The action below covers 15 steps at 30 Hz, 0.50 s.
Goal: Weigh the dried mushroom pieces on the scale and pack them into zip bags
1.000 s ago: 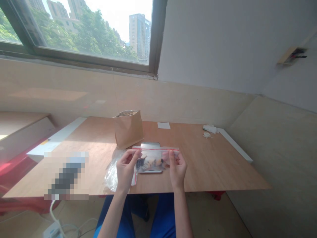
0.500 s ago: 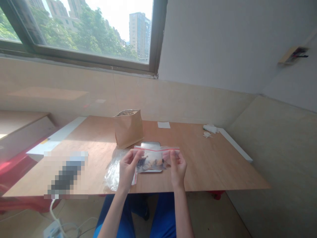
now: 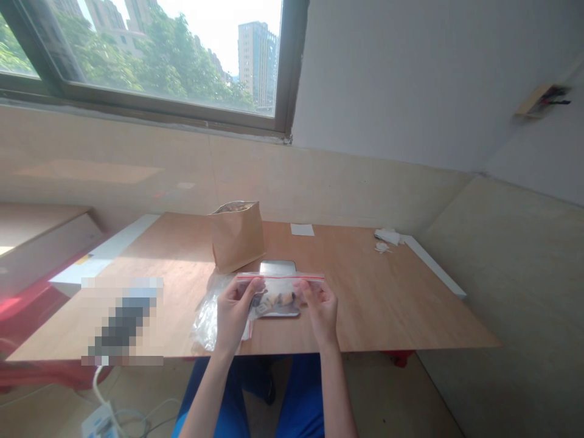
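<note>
A clear zip-lock bag point(image 3: 278, 289) with a red strip along its top edge is stretched between my two hands. Small dark, tan and whitish pieces show through it; I cannot make out what they are. My left hand point(image 3: 235, 307) pinches its left top corner, thumb on the near side. At the other end my right hand point(image 3: 323, 309) grips near the right top corner in the same way. Behind and beneath the bag lies a flat silver and white device like a small scale point(image 3: 278, 266), partly hidden.
An open brown paper bag point(image 3: 237, 237) stands beyond my left hand. Crumpled clear plastic bags point(image 3: 208, 322) lie by my left wrist. White paper point(image 3: 302, 230) and crumpled white scraps point(image 3: 387, 237) are at the table's back. A blurred-out dark object point(image 3: 121, 322) sits at left, a cord below it.
The zip-lock bag has shifted slightly left and its top edge is straighter. My right hand has moved a little left, and the pieces inside have settled lower.
</note>
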{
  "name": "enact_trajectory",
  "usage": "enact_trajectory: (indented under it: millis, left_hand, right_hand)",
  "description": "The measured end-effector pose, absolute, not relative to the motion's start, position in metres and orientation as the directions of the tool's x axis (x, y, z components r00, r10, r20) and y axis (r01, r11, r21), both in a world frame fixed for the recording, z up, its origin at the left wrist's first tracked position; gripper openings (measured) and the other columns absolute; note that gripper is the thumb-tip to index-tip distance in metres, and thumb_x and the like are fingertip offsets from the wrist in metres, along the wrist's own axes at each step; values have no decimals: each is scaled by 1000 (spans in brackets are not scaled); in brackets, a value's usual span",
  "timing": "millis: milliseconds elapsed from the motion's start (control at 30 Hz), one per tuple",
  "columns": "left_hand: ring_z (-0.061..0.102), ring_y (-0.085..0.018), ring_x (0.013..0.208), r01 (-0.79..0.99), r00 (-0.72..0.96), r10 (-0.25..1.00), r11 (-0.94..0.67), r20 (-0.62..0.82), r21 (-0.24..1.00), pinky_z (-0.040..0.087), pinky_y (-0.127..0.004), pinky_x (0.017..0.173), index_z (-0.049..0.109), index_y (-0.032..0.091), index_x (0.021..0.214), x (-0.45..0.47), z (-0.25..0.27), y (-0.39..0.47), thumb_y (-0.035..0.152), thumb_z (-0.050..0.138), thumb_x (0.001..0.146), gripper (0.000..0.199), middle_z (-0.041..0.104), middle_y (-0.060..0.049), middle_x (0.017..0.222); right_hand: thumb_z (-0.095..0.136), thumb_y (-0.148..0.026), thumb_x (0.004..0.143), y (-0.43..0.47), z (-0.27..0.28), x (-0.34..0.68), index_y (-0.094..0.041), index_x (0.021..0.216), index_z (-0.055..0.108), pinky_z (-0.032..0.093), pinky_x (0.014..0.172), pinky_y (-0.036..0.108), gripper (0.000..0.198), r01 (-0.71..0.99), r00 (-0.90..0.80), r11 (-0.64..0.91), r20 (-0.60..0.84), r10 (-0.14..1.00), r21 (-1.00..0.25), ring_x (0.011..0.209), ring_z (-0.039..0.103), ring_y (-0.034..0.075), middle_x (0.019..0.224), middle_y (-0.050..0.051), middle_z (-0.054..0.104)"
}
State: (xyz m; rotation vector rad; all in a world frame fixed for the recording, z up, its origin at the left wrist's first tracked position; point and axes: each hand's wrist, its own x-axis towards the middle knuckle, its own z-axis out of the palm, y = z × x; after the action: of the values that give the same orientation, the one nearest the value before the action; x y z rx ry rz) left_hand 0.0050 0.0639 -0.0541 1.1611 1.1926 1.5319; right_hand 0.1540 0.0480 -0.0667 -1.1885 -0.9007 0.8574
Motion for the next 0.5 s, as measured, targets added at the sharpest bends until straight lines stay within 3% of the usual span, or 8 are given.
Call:
enact_trajectory:
  millis: [133, 333, 500]
  left_hand:
    - [64, -14, 63, 38, -205, 953, -221, 224, 974, 52, -23, 60, 62, 16, 77, 5, -56, 64, 41, 60, 73, 25, 68, -2, 67]
    - [63, -14, 66, 249, -200, 914, -301, 353, 921, 51, -24, 63, 61, 19, 80, 3, -56, 62, 39, 55, 78, 21, 67, 0, 70]
    - [63, -14, 64, 159, -184, 943, -249, 276, 955, 51, -24, 62, 61, 18, 82, 4, -58, 62, 40, 55, 77, 23, 68, -1, 71]
  right_hand:
    - [68, -43, 65, 47, -68, 154, -16, 77, 65, 47, 41, 19, 30, -89, 430, 138, 87, 899, -986, 60, 62, 15, 70, 5, 69]
    - [66, -37, 68, 47, -68, 154, -16, 74, 64, 50, 53, 22, 22, -9, 427, 215, 191, 884, -977, 62, 63, 15, 68, 3, 68]
    - [67, -40, 67, 50, -72, 153, -15, 72, 65, 48, 49, 22, 25, -67, 447, 192, 143, 883, -979, 57, 62, 15, 66, 4, 68]
